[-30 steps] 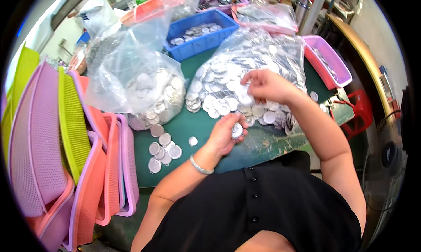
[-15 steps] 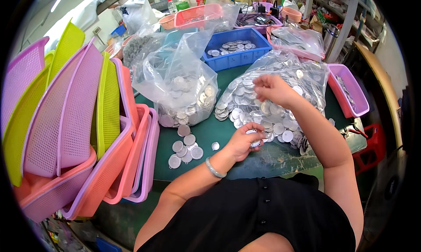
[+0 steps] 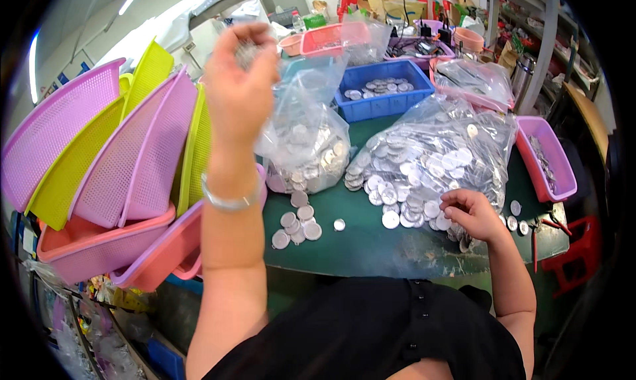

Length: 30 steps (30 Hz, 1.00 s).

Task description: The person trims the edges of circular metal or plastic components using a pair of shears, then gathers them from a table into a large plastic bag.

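My left hand (image 3: 242,82) is raised high at the left, in front of a translucent bag and the stacked baskets. Its fingers are curled and smeared by motion; greyish stuff shows between them, but whether it is held or lies behind is unclear. My right hand (image 3: 474,214) is low over the right end of a heap of round silvery metal discs (image 3: 414,211), fingers bent and thumb a little apart. The heap spills from a large clear plastic bag (image 3: 437,132). A second bag of discs (image 3: 308,155) stands left of it. Several loose discs (image 3: 297,228) lie nearer me.
Purple, green and coral perforated baskets (image 3: 132,148) are stacked at the left. Behind the bags sits a blue bin (image 3: 384,102) with discs. A pink tub (image 3: 546,158) stands at the right, with pliers (image 3: 555,226) near the table edge and a red stool (image 3: 576,254) below.
My left hand has risen from the near edge of the heap to the upper left. My right hand has come down from above the bag to the discs. The view has shifted slightly.
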Tool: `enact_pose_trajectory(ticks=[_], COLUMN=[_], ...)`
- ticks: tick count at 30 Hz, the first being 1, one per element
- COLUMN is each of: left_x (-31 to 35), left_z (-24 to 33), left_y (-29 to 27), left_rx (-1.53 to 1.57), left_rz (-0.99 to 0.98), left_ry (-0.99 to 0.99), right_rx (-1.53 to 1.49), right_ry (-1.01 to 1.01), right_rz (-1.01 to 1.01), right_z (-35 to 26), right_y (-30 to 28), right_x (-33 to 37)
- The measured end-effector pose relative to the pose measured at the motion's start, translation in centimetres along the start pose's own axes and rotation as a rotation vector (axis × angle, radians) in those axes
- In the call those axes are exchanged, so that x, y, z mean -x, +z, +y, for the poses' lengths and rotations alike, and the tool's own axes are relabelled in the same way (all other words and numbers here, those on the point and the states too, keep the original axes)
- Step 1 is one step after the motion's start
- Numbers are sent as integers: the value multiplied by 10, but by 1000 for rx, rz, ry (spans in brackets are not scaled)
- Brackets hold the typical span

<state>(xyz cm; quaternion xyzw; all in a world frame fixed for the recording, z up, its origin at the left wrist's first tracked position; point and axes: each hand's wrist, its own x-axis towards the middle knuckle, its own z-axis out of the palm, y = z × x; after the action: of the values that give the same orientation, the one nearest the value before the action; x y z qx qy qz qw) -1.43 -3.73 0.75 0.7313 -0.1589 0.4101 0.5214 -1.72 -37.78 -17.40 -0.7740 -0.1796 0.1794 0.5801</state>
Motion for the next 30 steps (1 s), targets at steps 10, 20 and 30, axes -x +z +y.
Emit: enact_pose_trajectory(ticks=[10, 20, 30], left_x=[-28, 131, 176], left_z=[-62, -35, -143], left_y=[-37, 58, 109], left_rx=[-514, -277, -445], left_rz=[-248, -536, -838], left_ry=[-203, -9, -330], right_rx=[63, 818, 1184], right_ry=[3, -363, -439], right_rz=[38, 226, 399], right_z=[31, 41, 34], right_y=[-3, 40, 44], right_x=[30, 19, -4])
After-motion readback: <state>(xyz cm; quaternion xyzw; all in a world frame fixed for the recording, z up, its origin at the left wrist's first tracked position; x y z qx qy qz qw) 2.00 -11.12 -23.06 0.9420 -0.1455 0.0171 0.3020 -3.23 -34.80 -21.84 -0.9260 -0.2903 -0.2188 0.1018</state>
